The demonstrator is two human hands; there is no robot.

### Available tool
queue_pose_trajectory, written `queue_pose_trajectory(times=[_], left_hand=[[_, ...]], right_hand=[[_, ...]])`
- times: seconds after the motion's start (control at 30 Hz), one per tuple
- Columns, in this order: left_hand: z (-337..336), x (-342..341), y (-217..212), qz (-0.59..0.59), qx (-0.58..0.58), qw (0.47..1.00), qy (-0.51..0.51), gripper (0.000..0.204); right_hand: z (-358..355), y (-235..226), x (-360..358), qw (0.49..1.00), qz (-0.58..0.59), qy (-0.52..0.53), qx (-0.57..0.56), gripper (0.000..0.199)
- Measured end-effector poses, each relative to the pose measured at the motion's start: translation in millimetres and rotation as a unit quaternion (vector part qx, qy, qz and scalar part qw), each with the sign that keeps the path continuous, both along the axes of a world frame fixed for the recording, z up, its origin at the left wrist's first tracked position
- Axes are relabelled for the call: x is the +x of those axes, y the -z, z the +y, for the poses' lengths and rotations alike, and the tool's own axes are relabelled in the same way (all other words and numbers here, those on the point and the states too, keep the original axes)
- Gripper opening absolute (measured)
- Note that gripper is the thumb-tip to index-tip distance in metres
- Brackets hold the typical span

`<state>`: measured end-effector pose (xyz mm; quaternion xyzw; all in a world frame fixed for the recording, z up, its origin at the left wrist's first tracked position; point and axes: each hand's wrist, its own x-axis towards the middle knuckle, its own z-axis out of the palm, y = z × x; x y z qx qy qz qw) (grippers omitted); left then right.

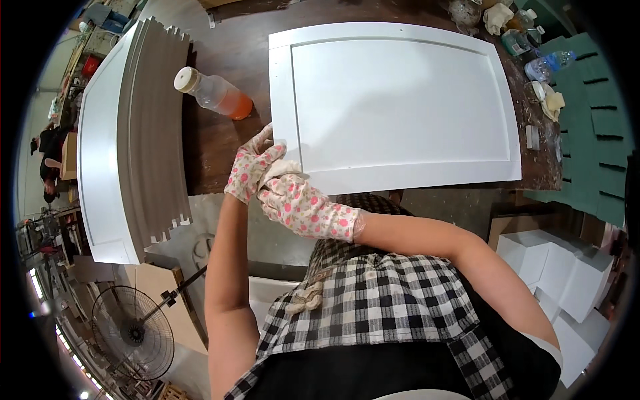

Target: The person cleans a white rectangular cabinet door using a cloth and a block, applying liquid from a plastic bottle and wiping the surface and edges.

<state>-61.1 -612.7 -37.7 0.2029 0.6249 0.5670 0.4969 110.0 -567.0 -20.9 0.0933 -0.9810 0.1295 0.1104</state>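
Note:
A white framed cabinet door panel lies flat on a dark wooden workbench. Both my hands wear white gloves with pink flowers and meet at the panel's near left corner. My left hand rests against the panel's left edge with fingers extended. My right hand crosses over beside it and pinches a small white cloth or pad against the corner.
A plastic bottle of orange liquid lies on the bench left of the panel. A stack of white door panels stands on edge at left. Bottles and rags crowd the far right. White blocks sit lower right; a floor fan lower left.

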Motion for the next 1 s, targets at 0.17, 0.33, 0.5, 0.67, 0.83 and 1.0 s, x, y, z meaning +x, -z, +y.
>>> queue_pose_trajectory(times=[0.17, 0.33, 0.5, 0.67, 0.83, 1.0], left_hand=[[-10, -14, 16, -0.053, 0.059, 0.997, 0.013, 0.06], [-10, -7, -1, 0.01, -0.041, 0.999, -0.01, 0.058], [-5, -7, -6, 0.045, -0.064, 0.997, 0.015, 0.059], [4, -10, -12, 0.088, -0.078, 0.993, 0.006, 0.049], [41, -1, -29, 0.181, -0.114, 0.97, -0.118, 0.037], [46, -3, -5, 0.459, -0.156, 0.87, -0.091, 0.029]], right_hand=[[33, 27, 59, 0.98, 0.152, 0.109, -0.065, 0.026], [109, 26, 224, 0.9, 0.046, 0.434, -0.011, 0.031], [207, 51, 368, 0.801, 0.07, 0.579, 0.133, 0.034], [300, 53, 465, 0.625, 0.041, 0.768, -0.137, 0.035], [326, -34, 336, 0.702, 0.091, 0.653, -0.269, 0.04], [380, -12, 286, 0.735, 0.028, 0.622, -0.267, 0.043]])
